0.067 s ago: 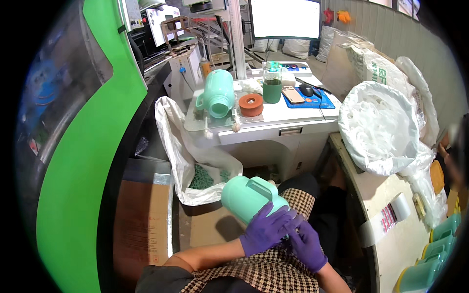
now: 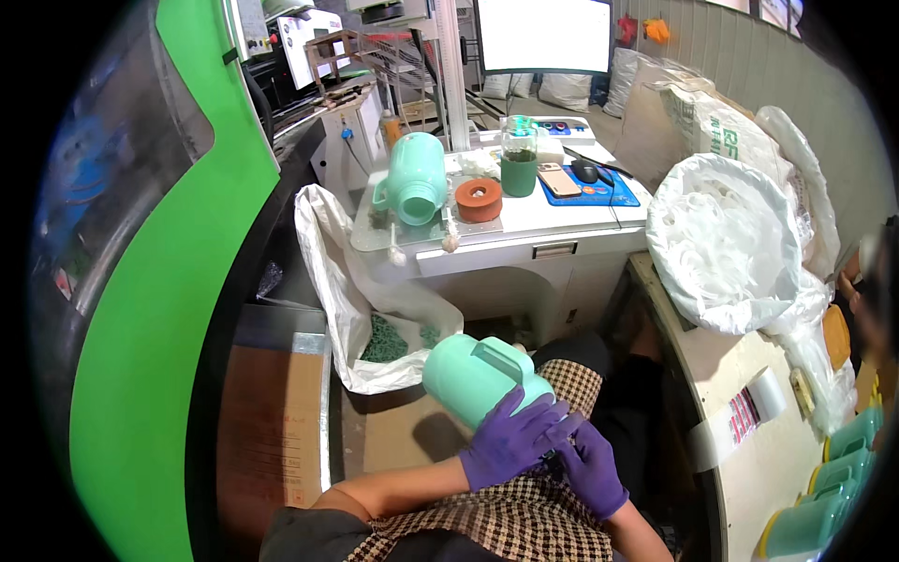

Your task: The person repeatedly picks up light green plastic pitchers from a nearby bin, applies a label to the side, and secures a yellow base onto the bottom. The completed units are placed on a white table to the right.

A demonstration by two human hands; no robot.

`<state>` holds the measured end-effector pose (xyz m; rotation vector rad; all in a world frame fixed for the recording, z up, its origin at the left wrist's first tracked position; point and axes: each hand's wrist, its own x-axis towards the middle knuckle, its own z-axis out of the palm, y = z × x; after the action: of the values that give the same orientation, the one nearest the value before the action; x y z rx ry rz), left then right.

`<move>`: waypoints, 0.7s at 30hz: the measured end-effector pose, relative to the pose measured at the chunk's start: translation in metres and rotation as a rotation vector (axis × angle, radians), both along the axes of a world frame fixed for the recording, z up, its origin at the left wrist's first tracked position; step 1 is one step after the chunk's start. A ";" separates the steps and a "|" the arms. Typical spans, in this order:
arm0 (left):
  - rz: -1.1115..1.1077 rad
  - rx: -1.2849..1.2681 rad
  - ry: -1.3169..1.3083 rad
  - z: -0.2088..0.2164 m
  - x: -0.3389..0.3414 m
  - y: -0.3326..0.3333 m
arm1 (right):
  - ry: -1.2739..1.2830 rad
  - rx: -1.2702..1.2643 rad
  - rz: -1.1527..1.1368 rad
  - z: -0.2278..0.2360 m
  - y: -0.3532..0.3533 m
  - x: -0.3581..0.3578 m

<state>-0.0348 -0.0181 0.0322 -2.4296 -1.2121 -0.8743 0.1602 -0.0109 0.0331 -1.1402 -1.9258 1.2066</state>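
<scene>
A mint-green plastic jug (image 2: 464, 379) with a side handle lies tilted over my lap, its rounded end pointing up and left. My left hand (image 2: 510, 442), in a purple glove, is wrapped round the jug's nearer end, just below the handle. At that same end my right hand (image 2: 592, 470), also gloved in purple, has its thumb and fingers bent together close to the left fingertips. Whatever lies between the right fingers is hidden. A checked apron (image 2: 468, 525) covers my lap under the jug.
Beyond my knees, a white desk (image 2: 506, 242) bears another mint jug (image 2: 418, 178), orange tape (image 2: 478, 199), a green-sleeved bottle (image 2: 519, 169) and a phone (image 2: 559, 180). A white sack (image 2: 328, 281) with green scraps stands left. Right are a lined tub (image 2: 726, 244) of white rings and several jugs (image 2: 833, 501).
</scene>
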 end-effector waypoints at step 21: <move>0.242 -0.246 -0.218 -0.051 -0.112 -0.056 | 0.316 0.937 0.207 0.080 0.061 -0.081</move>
<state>-0.1468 -0.0740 -0.0188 -2.3429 -1.7453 -0.9857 0.0795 0.0505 0.1132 -0.2456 -2.0056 0.3992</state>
